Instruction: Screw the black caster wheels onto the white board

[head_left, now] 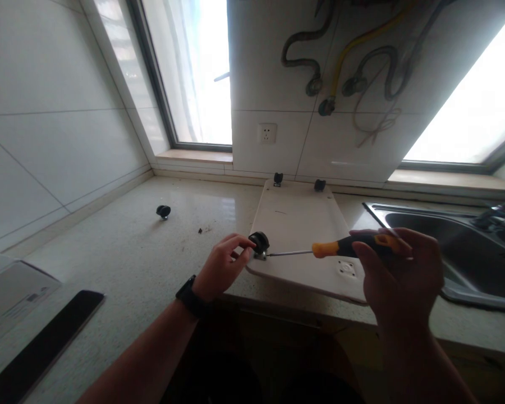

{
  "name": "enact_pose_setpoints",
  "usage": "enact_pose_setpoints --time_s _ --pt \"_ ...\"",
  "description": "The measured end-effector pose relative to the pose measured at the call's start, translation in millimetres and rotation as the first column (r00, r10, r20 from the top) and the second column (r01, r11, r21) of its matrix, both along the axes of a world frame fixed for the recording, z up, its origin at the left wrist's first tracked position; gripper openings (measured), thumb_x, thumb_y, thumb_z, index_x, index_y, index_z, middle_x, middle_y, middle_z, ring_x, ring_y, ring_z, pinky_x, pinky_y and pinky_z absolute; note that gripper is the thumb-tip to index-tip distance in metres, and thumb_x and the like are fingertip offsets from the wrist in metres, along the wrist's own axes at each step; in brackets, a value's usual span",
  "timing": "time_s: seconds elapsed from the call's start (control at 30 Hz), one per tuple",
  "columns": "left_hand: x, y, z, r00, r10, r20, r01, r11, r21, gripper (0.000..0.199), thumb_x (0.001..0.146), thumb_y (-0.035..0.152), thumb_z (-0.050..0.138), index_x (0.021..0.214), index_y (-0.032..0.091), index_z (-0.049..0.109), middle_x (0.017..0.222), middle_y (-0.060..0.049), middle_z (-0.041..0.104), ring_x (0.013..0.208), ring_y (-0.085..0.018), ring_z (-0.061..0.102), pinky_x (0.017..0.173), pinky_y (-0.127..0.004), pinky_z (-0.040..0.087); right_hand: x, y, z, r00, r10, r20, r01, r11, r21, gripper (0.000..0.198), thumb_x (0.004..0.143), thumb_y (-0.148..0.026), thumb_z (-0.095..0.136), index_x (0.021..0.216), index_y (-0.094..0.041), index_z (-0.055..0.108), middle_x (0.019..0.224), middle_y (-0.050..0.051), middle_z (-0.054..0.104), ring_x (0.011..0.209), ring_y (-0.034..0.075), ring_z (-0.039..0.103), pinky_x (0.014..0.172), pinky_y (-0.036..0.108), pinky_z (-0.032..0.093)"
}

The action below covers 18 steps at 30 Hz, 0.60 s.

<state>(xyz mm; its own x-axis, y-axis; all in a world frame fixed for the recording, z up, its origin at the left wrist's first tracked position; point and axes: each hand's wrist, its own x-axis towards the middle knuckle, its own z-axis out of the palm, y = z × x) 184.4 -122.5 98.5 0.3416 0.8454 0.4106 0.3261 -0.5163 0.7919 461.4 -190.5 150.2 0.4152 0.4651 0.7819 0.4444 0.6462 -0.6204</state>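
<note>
My right hand (399, 280) is wrapped round the orange and black handle of a screwdriver (325, 249). The screwdriver lies nearly level, its tip at the metal plate of a black caster wheel (260, 242). My left hand (225, 262) has its fingers closed at the left side of this caster; part of their contact is hidden. The caster sits on the near left corner of a white board (298, 224) lying on the counter. Two more casters (278, 179) stand at the board's far end. A bare mounting spot (347, 269) with holes shows at its near right corner.
A loose caster (163, 211) lies on the speckled counter (126, 235) to the left. Nearer are a white box (14, 292) and a long dark flat object (46, 342). On the right is a metal sink (471, 241). Hoses (303, 62) and a socket (267, 133) are on the wall.
</note>
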Motion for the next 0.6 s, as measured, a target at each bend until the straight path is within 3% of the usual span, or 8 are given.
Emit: enact_pose_setpoints --time_s 0.27,0.6 --pt "1 -1 2.3 1.0 -0.009 -0.002 0.009 1.0 0.029 0.016 0.096 0.017 0.055 0.101 0.021 0.069 0.108 -0.006 0.067 0.094 -0.016 0.064 0.075 -0.028 0.053 -8 7 12 0.993 0.093 0.069 -0.089 0.994 -0.062 0.05 0.071 -0.013 0.086 0.112 -0.026 0.059 0.093 0.0 0.074 0.088 0.019 0.075 0.078 0.033 0.064" --pt "0 -1 2.0 0.999 0.01 -0.036 -0.009 0.999 0.038 0.015 0.096 0.019 0.056 0.102 0.021 0.069 0.108 -0.006 0.067 0.093 -0.017 0.064 0.07 -0.028 0.052 -15 7 27 0.973 0.061 0.225 -0.015 0.979 -0.203 0.046 0.076 -0.025 0.084 0.112 -0.025 0.055 0.099 0.004 0.072 0.093 0.023 0.074 0.078 0.038 0.063"
